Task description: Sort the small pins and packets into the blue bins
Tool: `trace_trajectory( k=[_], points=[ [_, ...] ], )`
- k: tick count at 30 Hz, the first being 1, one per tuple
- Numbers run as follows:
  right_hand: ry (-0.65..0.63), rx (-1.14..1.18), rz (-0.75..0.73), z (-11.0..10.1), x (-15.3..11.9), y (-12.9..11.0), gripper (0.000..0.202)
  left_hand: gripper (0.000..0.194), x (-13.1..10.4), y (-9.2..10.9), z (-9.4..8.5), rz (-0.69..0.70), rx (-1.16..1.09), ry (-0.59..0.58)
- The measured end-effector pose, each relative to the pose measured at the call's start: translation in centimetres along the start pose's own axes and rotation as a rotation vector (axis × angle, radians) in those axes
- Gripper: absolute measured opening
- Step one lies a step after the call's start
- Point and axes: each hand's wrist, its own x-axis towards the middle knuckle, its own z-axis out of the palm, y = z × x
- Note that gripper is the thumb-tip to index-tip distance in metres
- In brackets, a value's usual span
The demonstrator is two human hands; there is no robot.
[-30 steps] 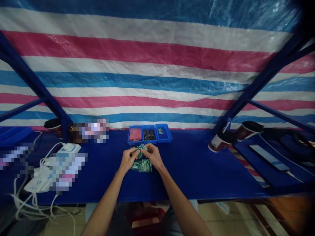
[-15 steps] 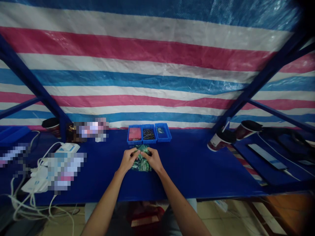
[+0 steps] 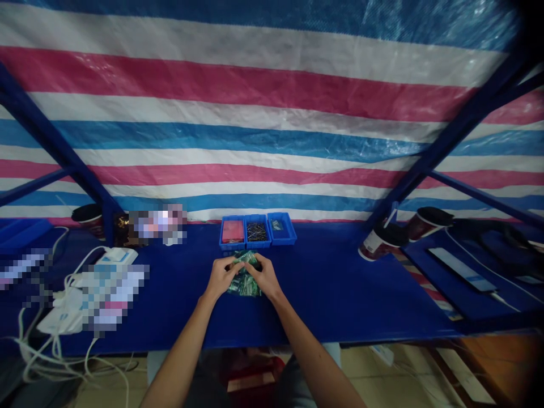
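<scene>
Head camera view: the green packet (image 3: 244, 288) lies on the blue table (image 3: 331, 289) between the person's 2 hands, just in front of 3 small bins. The left hand (image 3: 221, 276) is nearly closed, thumb and curled fingers pinching the packet's upper left part; the right hand (image 3: 266, 276) is bent in the same way at the upper right, its thumb tip close to the other. The lower part lies free below the thumbs. Judging by the shine and creases, it is thin plastic film: light, soft, a little slippery and apt to crumple or tear (what lies inside is too blurred to tell). The best hold would be a thumb-and-finger pinch near the upper edge, 1 hand per side, without squeezing the middle. Behind stand the left bin (image 3: 232, 246), middle bin (image 3: 258, 245) and right bin (image 3: 289, 229).
</scene>
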Motion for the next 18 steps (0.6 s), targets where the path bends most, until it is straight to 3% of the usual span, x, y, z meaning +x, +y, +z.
trace_trajectory(
  k=[18],
  points=[
    [0.029,-0.041,-0.028,-0.04,0.06,0.73,0.026,0.039,-0.09,0.06,0.04,0.0,-0.036,0.017]
  ],
)
